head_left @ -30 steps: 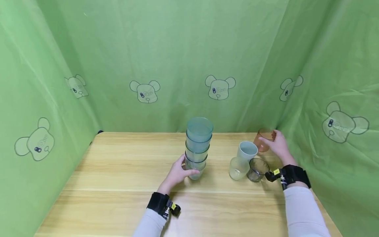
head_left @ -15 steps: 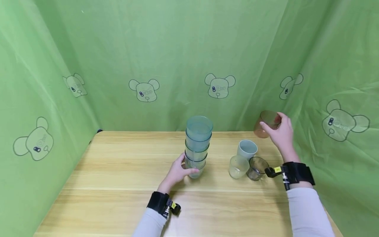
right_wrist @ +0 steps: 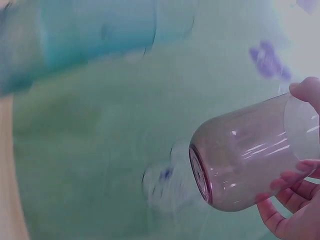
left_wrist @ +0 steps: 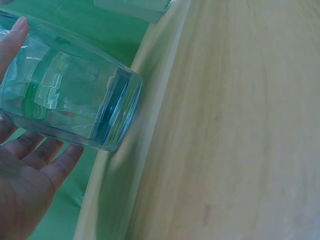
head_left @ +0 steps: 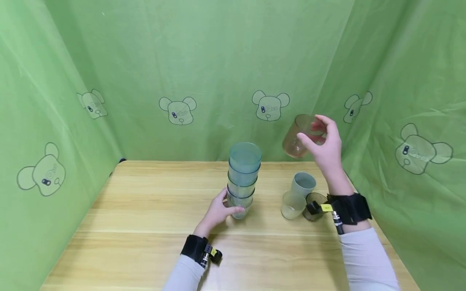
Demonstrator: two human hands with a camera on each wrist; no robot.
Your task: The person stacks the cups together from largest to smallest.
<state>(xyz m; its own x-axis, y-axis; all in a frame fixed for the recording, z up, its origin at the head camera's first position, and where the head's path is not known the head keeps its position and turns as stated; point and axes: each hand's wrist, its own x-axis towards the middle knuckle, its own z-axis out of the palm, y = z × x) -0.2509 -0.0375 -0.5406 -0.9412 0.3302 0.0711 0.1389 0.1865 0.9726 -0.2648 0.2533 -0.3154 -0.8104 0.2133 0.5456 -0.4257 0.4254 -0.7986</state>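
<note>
A tall stack of several nested clear blue-green cups (head_left: 244, 161) stands upright on the wooden table. My left hand (head_left: 217, 211) grips its lowest cup, thumb on the near side; in the left wrist view that bottom cup (left_wrist: 70, 95) shows thick glassy walls, fingers spread beneath. Up in the air, right of the stack's top, my right hand (head_left: 327, 148) holds a see-through brownish-pink cup (head_left: 294, 139) near its rim between thumb and fingers. The cup is tilted, its base toward the lower left. In the right wrist view, the base of this pinkish cup (right_wrist: 245, 150) points left.
Right of the stack, three cups sit close together: a pale blue-grey one (head_left: 303, 184), a clear yellowish one (head_left: 293, 205) and a dark smoky one (head_left: 312, 215), partly behind the wrist camera. Green curtains (head_left: 218, 60) enclose the table (head_left: 145, 202) at the back and sides.
My right hand has lifted the brownish-pink cup off the table's back right corner and carried it up and left, tilting it. The left hand and the stack stay put.
</note>
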